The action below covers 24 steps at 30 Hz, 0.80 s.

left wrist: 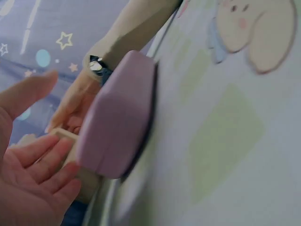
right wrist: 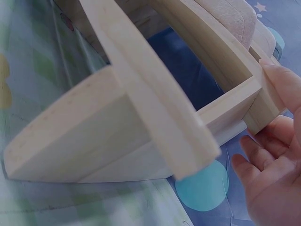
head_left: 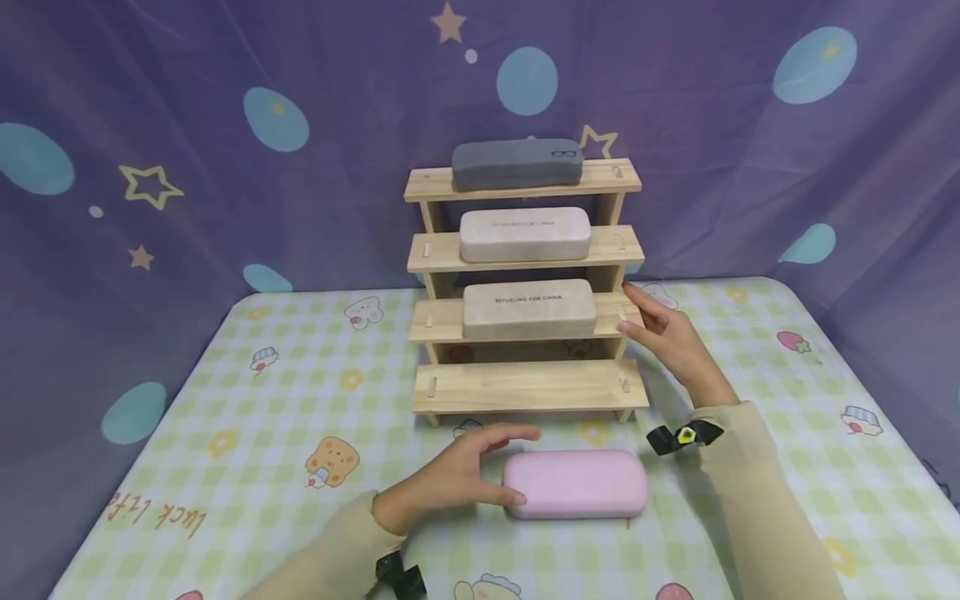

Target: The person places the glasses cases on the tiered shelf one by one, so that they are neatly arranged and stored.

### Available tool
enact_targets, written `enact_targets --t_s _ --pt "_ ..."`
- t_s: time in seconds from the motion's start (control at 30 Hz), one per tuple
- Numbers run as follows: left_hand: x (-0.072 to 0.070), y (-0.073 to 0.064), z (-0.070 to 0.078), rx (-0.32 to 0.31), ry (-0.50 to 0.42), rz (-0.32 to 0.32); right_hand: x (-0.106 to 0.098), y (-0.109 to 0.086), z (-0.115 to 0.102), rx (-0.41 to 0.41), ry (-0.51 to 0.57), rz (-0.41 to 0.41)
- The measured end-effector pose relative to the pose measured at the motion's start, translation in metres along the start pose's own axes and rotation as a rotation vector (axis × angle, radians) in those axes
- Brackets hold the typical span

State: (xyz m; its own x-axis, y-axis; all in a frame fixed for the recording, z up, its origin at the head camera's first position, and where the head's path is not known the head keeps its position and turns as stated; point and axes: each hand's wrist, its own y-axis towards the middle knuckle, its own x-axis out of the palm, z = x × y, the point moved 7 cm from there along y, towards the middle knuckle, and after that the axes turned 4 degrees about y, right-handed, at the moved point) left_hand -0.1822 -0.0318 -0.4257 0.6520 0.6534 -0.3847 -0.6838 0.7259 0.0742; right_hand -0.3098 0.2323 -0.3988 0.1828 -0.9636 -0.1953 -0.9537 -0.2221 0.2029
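Note:
A pink glasses case [head_left: 576, 484] lies on the cloth in front of a tiered wooden display stand [head_left: 525, 387]. My left hand [head_left: 459, 471] is at the case's left end, fingers spread and thumb beside its front corner. In the left wrist view, the fingers lie loosely extended by the end of the case; whether they touch it I cannot tell. My right hand [head_left: 670, 340] grips the right end of the stand's second board from the bottom. Its thumb [right wrist: 282, 84] is on the board's edge, with fingers bent beneath in the right wrist view.
Upper boards carry a grey glasses case [head_left: 517, 164], a pale pinkish-white case [head_left: 525, 235] and a beige case [head_left: 528, 309], one per board. A green checked tablecloth [head_left: 300, 467] covers the table. Behind hangs a purple curtain [head_left: 360, 75] with stars and blue ovals.

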Motion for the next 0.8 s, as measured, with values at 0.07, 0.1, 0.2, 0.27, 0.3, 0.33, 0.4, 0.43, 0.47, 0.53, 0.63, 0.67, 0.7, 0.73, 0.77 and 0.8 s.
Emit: enact_targets --t_s 0.07,0.1,0.2,0.27,0.3,0.33,0.4,0.43,0.47,0.53,0.63,0.67,0.7,0.73,0.77,0.8 --pt "0.003 0.0 -0.006 -0.05 -0.072 0.028 0.0 0.0 0.0 -0.007 -0.001 -0.008" --pt "0.004 0.001 -0.008 -0.072 -0.101 0.043 0.0 0.0 0.0 -0.003 0.002 -0.006" --pt "0.007 0.001 -0.013 -0.124 -0.167 0.081 0.0 0.0 0.0 -0.002 0.006 -0.006" --pt "0.009 0.002 -0.014 -0.145 -0.199 0.092 -0.001 -0.001 -0.001 -0.004 0.0 -0.006" --pt "0.01 0.003 -0.015 -0.151 -0.212 0.092 -0.001 -0.001 -0.001 -0.003 -0.007 -0.005" --pt "0.011 0.003 -0.015 -0.153 -0.219 0.086 -0.001 0.0 -0.002 -0.005 -0.011 -0.005" --pt "0.013 0.003 -0.015 -0.164 -0.227 0.074 -0.002 0.0 -0.003 -0.006 -0.021 -0.005" --pt "0.014 0.003 -0.016 -0.169 -0.229 0.069 -0.002 0.0 -0.004 -0.008 -0.033 -0.005" --pt "0.016 0.003 -0.016 -0.173 -0.23 0.063 -0.002 0.0 -0.004 -0.008 -0.039 -0.003" --pt "0.018 0.003 -0.018 -0.188 -0.231 0.059 -0.003 0.0 -0.004 -0.01 -0.034 0.001" --pt "0.021 0.003 -0.021 -0.216 -0.23 0.069 -0.003 0.0 -0.003 -0.014 -0.017 0.004" --pt "0.022 0.002 -0.022 -0.224 -0.232 0.069 -0.003 0.0 -0.002 -0.014 -0.008 0.004" --pt "0.023 0.001 -0.024 -0.234 -0.233 0.07 -0.002 0.0 -0.001 -0.013 0.005 0.005" --pt "0.024 0.001 -0.025 -0.241 -0.228 0.072 -0.002 0.0 -0.001 -0.011 0.013 0.004" --pt "0.025 0.0 -0.025 -0.245 -0.225 0.072 -0.002 0.0 -0.001 -0.012 0.013 0.002" --pt "0.025 0.0 -0.025 -0.247 -0.222 0.072 -0.001 0.0 -0.001 -0.013 0.013 0.0"
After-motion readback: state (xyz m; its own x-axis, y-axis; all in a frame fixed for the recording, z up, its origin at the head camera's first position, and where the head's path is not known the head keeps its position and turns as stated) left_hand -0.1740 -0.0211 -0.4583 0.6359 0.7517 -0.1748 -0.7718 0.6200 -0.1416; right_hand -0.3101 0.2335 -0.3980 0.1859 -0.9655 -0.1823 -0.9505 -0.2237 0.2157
